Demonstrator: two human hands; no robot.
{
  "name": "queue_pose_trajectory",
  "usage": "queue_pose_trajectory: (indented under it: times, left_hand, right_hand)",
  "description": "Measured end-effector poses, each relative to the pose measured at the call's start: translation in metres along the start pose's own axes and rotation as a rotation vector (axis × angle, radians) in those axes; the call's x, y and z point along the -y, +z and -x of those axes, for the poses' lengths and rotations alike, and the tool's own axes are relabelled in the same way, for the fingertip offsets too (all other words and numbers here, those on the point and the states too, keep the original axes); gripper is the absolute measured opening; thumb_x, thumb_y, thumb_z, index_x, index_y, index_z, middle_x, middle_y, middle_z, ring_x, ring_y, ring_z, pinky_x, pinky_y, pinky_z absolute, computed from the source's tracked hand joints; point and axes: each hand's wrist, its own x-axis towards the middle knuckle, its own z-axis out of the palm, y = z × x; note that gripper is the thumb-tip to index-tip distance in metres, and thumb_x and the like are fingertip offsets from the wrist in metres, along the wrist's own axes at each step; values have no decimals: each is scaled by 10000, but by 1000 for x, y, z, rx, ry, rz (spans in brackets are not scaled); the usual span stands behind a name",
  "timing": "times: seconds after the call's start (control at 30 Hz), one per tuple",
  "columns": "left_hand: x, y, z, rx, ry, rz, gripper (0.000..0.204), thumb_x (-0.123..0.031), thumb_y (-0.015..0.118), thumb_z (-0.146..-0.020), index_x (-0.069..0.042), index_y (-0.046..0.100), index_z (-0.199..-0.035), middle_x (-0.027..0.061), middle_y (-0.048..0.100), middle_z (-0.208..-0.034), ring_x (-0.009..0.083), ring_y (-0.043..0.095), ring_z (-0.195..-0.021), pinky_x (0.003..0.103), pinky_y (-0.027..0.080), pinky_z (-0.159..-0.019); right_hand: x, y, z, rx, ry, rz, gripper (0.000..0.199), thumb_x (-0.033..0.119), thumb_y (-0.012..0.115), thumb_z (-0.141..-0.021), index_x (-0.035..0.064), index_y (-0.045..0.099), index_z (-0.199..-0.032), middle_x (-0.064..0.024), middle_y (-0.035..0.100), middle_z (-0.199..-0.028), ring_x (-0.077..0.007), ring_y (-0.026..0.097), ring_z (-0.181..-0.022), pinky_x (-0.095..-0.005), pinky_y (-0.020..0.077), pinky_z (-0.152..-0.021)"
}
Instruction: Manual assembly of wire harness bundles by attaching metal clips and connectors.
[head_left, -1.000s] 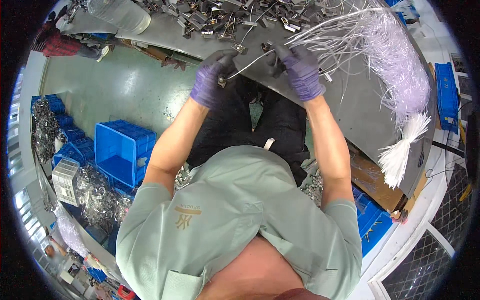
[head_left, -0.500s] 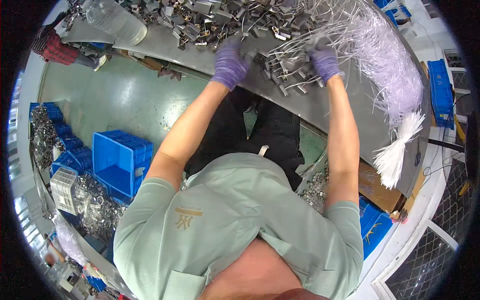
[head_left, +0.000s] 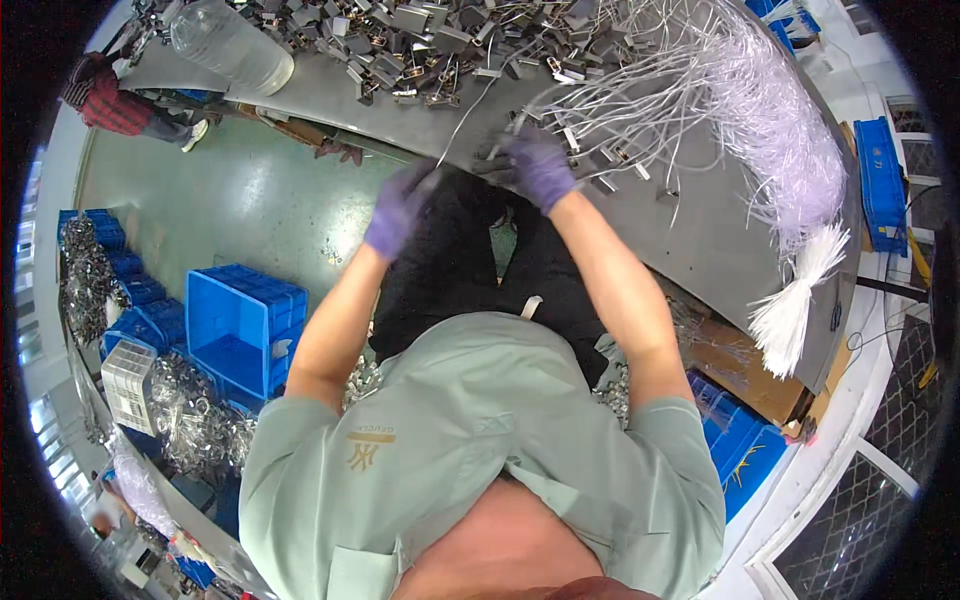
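Both my hands wear purple gloves with dark fingers. At the near edge of the grey table my left hand (head_left: 402, 207) is closed on a thin white cable (head_left: 457, 130), which runs up toward the pile of small dark connector pieces (head_left: 440, 45). Just to its right, my right hand (head_left: 540, 168) reaches left over the table edge. Its fingers are smeared by motion, so their grip cannot be made out. Beside it lie several metal-ended connectors (head_left: 605, 183) on white cables, which lead to a large bundle of clear and lilac strands (head_left: 775, 130).
A clear plastic tub (head_left: 230, 45) lies at the table's far left. White cable ends (head_left: 790, 305) hang over the right side. Blue crates (head_left: 240, 330) stand on the floor to the left, near a heap of metal parts (head_left: 190, 410). Another person (head_left: 115, 100) is at the upper left.
My left hand has drawn back toward me and to the left, with a cable now stretched from it. My right hand has moved left from the cable cluster, close to the left.
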Motion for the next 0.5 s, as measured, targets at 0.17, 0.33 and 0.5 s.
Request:
queue_pose_trajectory:
  times: [0.17, 0.33, 0.5]
  left_hand:
    - [15, -60, 111, 37, -472, 305, 363, -332, 536, -891, 12, 593, -790, 37, 506, -550, 113, 455, -441, 256, 367, -441]
    - [52, -91, 196, -64, -674, 134, 400, -378, 543, -888, -4, 593, -755, 32, 492, -516, 118, 473, -440, 258, 373, -437]
    - [78, -98, 225, -160, -715, 302, 368, -365, 597, -870, -24, 594, -732, 34, 493, -472, 120, 486, -398, 262, 373, -405]
  right_hand:
    - [-20, 15, -56, -217, -755, 1126, 144, 68, 551, -804, 62, 616, -932, -155, 624, -785, -314, 636, -714, -370, 498, -611]
    - [-9, 0, -76, -418, -866, 1222, 189, 127, 523, -879, 3, 557, -1017, -150, 657, -869, -275, 648, -678, -348, 497, -524]
    - [37, 5, -53, -426, -642, 260, 215, 163, 549, -891, -4, 525, -1024, -146, 658, -844, -224, 642, -602, -272, 480, -454]
